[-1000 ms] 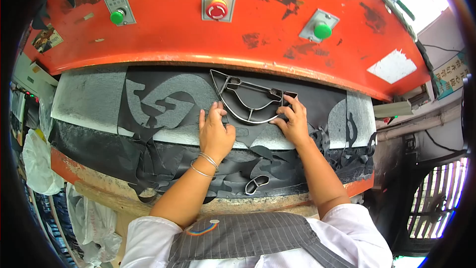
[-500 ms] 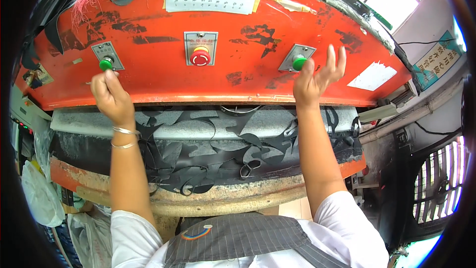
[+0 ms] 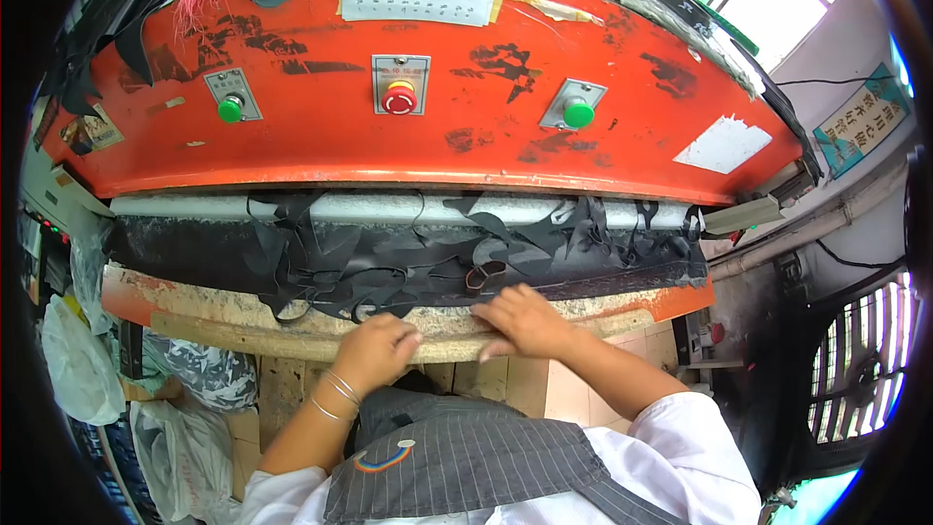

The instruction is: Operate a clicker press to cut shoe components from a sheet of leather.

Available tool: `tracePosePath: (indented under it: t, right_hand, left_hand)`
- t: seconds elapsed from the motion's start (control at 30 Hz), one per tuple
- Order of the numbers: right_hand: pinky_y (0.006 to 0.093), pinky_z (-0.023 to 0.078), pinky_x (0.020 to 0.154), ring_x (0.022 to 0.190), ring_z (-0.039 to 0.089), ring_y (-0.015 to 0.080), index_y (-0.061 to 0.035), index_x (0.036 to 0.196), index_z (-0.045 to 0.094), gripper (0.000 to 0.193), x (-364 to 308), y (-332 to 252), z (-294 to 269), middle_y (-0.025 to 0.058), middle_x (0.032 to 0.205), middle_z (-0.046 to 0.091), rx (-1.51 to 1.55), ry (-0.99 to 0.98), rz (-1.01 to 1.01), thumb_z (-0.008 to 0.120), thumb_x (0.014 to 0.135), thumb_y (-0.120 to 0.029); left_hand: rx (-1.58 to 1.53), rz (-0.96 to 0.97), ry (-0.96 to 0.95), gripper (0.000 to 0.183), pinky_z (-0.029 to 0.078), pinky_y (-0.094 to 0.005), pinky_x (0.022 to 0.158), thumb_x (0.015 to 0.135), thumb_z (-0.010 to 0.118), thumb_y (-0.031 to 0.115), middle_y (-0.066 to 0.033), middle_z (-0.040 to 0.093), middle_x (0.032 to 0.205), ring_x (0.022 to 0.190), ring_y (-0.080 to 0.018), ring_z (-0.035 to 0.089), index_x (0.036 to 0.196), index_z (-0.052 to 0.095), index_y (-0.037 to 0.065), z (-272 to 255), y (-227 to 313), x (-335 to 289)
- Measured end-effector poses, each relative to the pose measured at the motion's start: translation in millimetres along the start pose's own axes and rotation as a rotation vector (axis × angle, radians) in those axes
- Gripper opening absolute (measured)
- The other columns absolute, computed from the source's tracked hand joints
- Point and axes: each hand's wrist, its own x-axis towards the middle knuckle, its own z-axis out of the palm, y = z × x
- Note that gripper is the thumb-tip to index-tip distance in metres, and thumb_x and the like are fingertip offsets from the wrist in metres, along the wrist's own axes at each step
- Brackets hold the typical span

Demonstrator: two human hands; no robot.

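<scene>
My left hand (image 3: 377, 350) is at the worn front edge (image 3: 243, 323) of the machine's bed, its fingers loosely bent and nothing visible in them. To its right, my right hand (image 3: 525, 321) lies over the same edge, fingers spread and thumb apart, holding nothing. Just beyond both hands, black cut-out scrap strips (image 3: 379, 287) lie tangled on a dark sheet (image 3: 175, 248). A small dark loop (image 3: 483, 275) sits close to my right fingertips. Some strips hang over the pale roll-like bar (image 3: 389, 206) behind the sheet.
Above the bed rises a red machine front (image 3: 321, 136) with a green button (image 3: 230, 109) at left, another green button (image 3: 578, 114) at right and a red stop button (image 3: 398, 98) between. Plastic bags (image 3: 83, 369) stand at left; a black fan-like grille (image 3: 860, 360) is at right.
Both hands have come down from beside the green buttons to the bed's front edge. The left has left its button and the hands are closer together.
</scene>
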Motion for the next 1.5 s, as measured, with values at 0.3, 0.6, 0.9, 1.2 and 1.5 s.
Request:
tracePosePath:
  t: [0.3, 0.6, 0.9, 1.2, 1.5]
  right_hand:
    - [0.0381, 0.053, 0.073, 0.083, 0.063, 0.0296, -0.0057, 0.091, 0.071, 0.053, -24, -25, 37, 0.0114, 0.083, 0.066, 0.065, 0.16, 0.266, 0.065, 0.079, -0.057]
    - [0.0393, 0.051, 0.069, 0.079, 0.064, 0.0272, -0.0096, 0.096, 0.065, 0.021, 96, 107, -75, 0.0075, 0.082, 0.064, -0.184, 0.049, -0.112, 0.063, 0.077, -0.02]
    - [0.0403, 0.043, 0.104, 0.102, 0.061, 0.0265, -0.0089, 0.079, 0.068, 0.015, 293, 221, -8, 0.0088, 0.098, 0.065, -0.246, 0.003, -0.781, 0.058, 0.076, -0.019]
    - [0.0432, 0.042, 0.106, 0.092, 0.059, 0.0264, -0.0048, 0.078, 0.06, 0.014, 255, 268, -131, 0.0068, 0.08, 0.054, -0.372, 0.305, -0.866, 0.056, 0.074, -0.018]
    - [0.0464, 0.051, 0.075, 0.085, 0.06, 0.0389, -0.0019, 0.097, 0.056, 0.018, 129, 334, -136, 0.018, 0.089, 0.059, -0.234, 0.456, 0.237, 0.06, 0.086, -0.015]
  left_hand:
    - [0.286, 0.029, 0.299, 0.013, 0.048, -0.0395, 0.063, 0.076, 0.068, 0.019, -0.0084, 0.058, 0.073, 0.073, -0.029, 0.057, 0.071, 0.067, 0.008, 38, 17, -6]
    - [0.319, -0.126, -0.45, 0.037, 0.051, -0.041, 0.062, 0.082, 0.063, 0.04, -0.0102, 0.066, 0.07, 0.066, -0.0317, 0.064, 0.068, 0.069, 0.007, -16, 29, 60]
    - [0.313, 0.195, 0.133, 0.042, 0.038, -0.0458, 0.104, 0.083, 0.065, 0.026, -0.0157, 0.058, 0.126, 0.12, -0.0341, 0.053, 0.117, 0.061, 0.001, 32, -38, 208]
    - [0.347, 0.194, 0.114, 0.044, 0.04, -0.0442, 0.101, 0.079, 0.068, 0.021, -0.0153, 0.058, 0.127, 0.121, -0.0319, 0.053, 0.118, 0.063, 0.003, 34, -46, 221]
    - [0.089, 0.061, 0.257, 0.048, 0.046, -0.0381, 0.088, 0.074, 0.076, 0.021, -0.0127, 0.063, 0.103, 0.099, -0.03, 0.057, 0.115, 0.063, -0.001, 20, -59, 262]
